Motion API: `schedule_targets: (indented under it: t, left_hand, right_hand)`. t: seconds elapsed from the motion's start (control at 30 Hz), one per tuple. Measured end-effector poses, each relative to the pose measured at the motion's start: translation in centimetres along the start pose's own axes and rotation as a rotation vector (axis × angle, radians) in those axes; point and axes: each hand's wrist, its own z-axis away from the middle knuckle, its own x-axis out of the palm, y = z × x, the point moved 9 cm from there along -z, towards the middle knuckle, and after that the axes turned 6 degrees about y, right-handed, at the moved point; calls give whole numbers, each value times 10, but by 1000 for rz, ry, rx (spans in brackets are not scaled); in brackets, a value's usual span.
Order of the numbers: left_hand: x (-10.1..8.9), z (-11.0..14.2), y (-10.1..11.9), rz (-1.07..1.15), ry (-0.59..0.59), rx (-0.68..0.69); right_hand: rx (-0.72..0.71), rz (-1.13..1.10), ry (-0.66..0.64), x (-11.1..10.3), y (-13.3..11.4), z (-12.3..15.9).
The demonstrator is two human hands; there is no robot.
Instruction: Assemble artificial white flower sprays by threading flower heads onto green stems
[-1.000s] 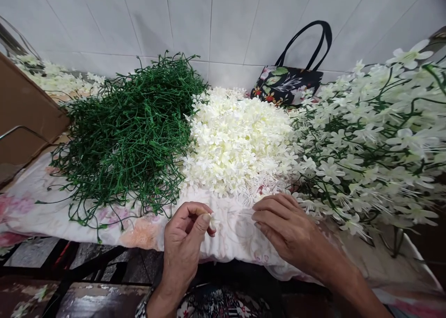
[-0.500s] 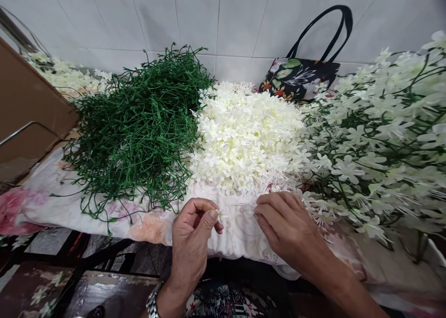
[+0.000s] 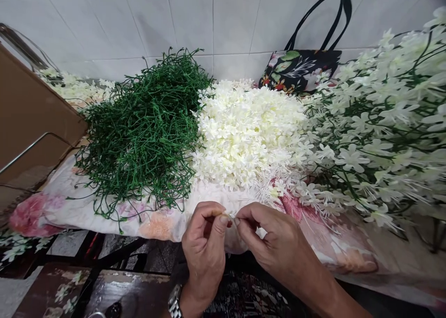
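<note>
Hands [image 3: 205, 243] tog., fingertips pinching small white pc [image 3: 231, 217], nr white blossoms [image 3: 244, 136] & green stems [image 3: 146, 127]

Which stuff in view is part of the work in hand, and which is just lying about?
Likely part of it:
- white piece, pinched between left hand and right hand
- green stems
- loose blossoms
- white strands
- stemmed flowers
- cloth, under the piles

Seemingly just lying about:
- floral bag, by the wall
- cardboard, beyond the stems' left side
</note>
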Motion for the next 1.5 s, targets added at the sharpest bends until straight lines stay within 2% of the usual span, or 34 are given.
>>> schedule_targets:
  t: [0.17, 0.3, 0.4, 0.5, 0.67, 0.97, 1.17, 1.4, 1.47, 1.5]
  left_hand:
    - [4, 5, 22, -181, -72, 257]
    - [5, 9, 30, -229, -137, 363]
    - [6, 12, 32, -216, -215, 392]
    - [5, 13, 28, -105, -262, 346]
    - [6, 6, 13, -42, -234, 151]
    - [21, 5, 2, 43, -375, -67]
    - [18, 2, 5, 107, -348, -96]
    - [23, 11, 2, 223, -357, -197]
    - [20, 9, 5, 122, -379, -138]
    - [17, 6, 11, 30, -385, -50]
  right_hand:
    - [17, -16, -17, 0, 3, 0]
    - [7, -14, -1, -1, 2, 1]
    - [-9, 0, -4, -2, 2, 3]
    - [-55, -8, 6, -5, -1, 5]
    - [-113, 17, -4, -4, -5, 11]
    - [-156, -10, -18, 2, -5, 19]
    - [-152, -40, 17, 0, -2, 23]
    - [-284, -36, 72, -7, -14, 24]
    - [-284, -36, 54, -7, -14, 22]
    - [-282, -26, 44, -7, -13, 22]
